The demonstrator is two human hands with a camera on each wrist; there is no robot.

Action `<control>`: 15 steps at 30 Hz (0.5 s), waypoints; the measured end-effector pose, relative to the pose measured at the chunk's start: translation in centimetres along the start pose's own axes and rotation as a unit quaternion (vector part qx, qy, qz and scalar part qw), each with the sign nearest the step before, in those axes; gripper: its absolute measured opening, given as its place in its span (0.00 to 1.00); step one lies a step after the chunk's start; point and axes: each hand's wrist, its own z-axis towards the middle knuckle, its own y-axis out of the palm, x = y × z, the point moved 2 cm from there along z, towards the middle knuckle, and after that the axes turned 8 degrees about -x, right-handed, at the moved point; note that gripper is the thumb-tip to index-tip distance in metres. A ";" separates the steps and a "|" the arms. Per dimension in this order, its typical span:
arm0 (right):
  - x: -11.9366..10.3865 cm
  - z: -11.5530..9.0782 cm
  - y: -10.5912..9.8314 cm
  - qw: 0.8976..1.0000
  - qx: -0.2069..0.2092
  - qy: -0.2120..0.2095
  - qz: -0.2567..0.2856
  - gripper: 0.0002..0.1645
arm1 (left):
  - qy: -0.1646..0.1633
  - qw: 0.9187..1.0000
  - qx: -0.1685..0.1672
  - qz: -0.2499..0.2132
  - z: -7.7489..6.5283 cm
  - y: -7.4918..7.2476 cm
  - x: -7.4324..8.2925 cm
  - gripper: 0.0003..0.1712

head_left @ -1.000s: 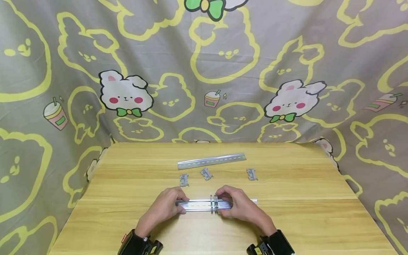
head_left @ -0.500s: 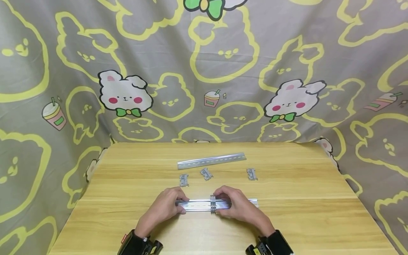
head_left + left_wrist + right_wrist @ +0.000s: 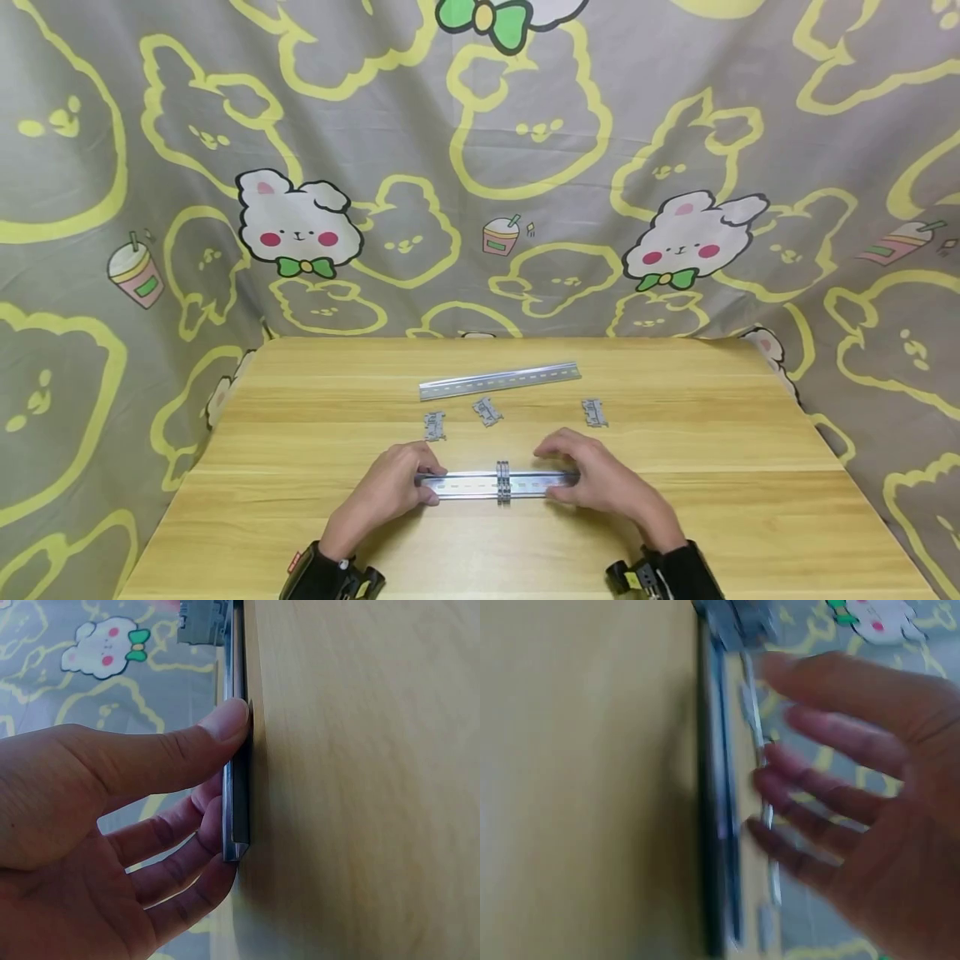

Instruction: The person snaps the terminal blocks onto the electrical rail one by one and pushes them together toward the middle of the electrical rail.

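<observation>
A slotted metal DIN rail (image 3: 465, 485) lies crosswise near the front of the table. My left hand (image 3: 393, 483) holds its left end; in the left wrist view the thumb presses the near edge and the curled fingers lie along the far one. Grey DIN-rail terminal blocks (image 3: 503, 482) sit side by side across the rail, right of its middle. Over the right part of the rail is my right hand (image 3: 596, 473), thumb and fingers spread apart with nothing between them. The right wrist view, blurred, shows those fingers (image 3: 832, 799) off the rail. The hand hides the rail's right end.
Behind the hands lie three loose grey terminal blocks: a left one (image 3: 434, 426), a middle one (image 3: 487, 411) and a right one (image 3: 594, 412). Farther back a second DIN rail (image 3: 498, 381) lies slightly slanted. A patterned cloth (image 3: 540, 283) hangs beyond the table's far edge.
My right hand slid a block leftward against the others on the rail, then let go and moved right with its fingers spreading. My left hand keeps its hold on the rail's left end.
</observation>
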 end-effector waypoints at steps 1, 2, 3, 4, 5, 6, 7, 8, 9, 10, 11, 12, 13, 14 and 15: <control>0.3 -0.4 -0.4 1.000 -0.006 0.008 -0.015 0.29 | -0.001 1.000 0.000 0.000 0.0 0.0 0.0 0.18; 0.5 -0.7 -0.8 0.999 -0.011 0.014 -0.031 0.28 | -0.003 1.000 -0.001 0.000 0.0 0.0 0.0 0.18; 0.7 -1.1 -1.1 0.999 -0.015 0.020 -0.048 0.27 | -0.005 1.000 -0.002 -0.001 -0.1 -0.1 0.0 0.18; 0.9 -1.3 -1.3 0.998 -0.019 0.023 -0.060 0.26 | -0.007 1.000 -0.003 -0.002 -0.1 -0.1 0.0 0.18; 1.1 -1.5 -1.5 0.997 -0.022 0.024 -0.070 0.24 | -0.009 1.000 -0.004 -0.001 -0.1 -0.1 0.0 0.18; 1.2 -1.7 -1.7 0.996 -0.025 0.025 -0.077 0.23 | -0.010 1.000 -0.005 0.000 -0.1 -0.1 0.0 0.18; 1.3 -1.8 -1.9 0.996 -0.027 0.025 -0.080 0.21 | -0.011 1.000 -0.006 0.001 -0.1 -0.1 0.0 0.18; 1.4 -1.8 -1.9 0.996 -0.028 0.025 -0.082 0.20 | -0.011 1.000 -0.006 0.003 -0.1 -0.2 0.0 0.19; 1.5 -1.8 -2.0 0.996 -0.028 0.023 -0.080 0.20 | -0.011 1.000 -0.006 0.004 -0.1 -0.2 0.1 0.18; 1.6 -1.8 -2.1 0.996 -0.028 0.022 -0.078 0.19 | -0.011 1.000 -0.005 0.007 -0.1 -0.2 0.1 0.18; 1.6 -1.8 -2.1 0.997 -0.028 0.022 -0.075 0.19 | -0.010 1.000 -0.003 0.010 0.0 -0.3 0.1 0.18; 1.7 -1.8 -2.1 0.997 -0.028 0.022 -0.074 0.19 | -0.010 1.000 -0.002 0.012 0.0 -0.3 0.1 0.18; 1.7 -1.7 -2.1 0.997 -0.027 0.022 -0.074 0.19 | -0.010 1.000 0.000 0.014 0.1 -0.3 0.1 0.18; 1.7 -1.7 -2.1 0.997 -0.027 0.022 -0.074 0.18 | -0.010 1.000 0.002 0.015 0.2 -0.3 0.1 0.18; 1.8 -1.7 -2.2 0.997 -0.026 0.022 -0.075 0.18 | -0.010 1.000 0.005 0.016 0.2 -0.4 0.1 0.18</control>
